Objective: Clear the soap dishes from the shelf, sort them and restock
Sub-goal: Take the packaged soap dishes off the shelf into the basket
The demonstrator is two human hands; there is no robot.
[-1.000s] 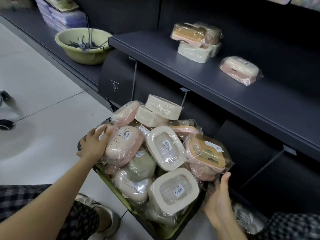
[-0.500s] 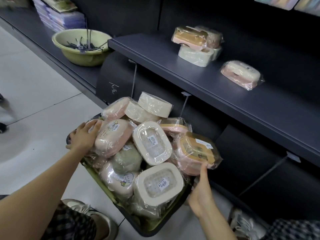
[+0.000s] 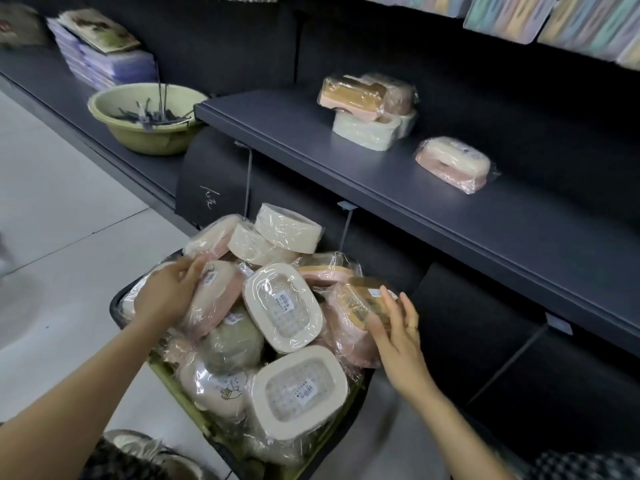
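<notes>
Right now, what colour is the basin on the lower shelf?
Pale green basin, seen in the head view.

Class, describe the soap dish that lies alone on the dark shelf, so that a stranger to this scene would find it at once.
Start at the long dark shelf above the heaped basket. A small stack of wrapped dishes sits toward its back. To the right of that stack, apart from it, lies the lone soap dish: pink below, cream on top, in clear wrap, with nothing stacked on it.
</notes>
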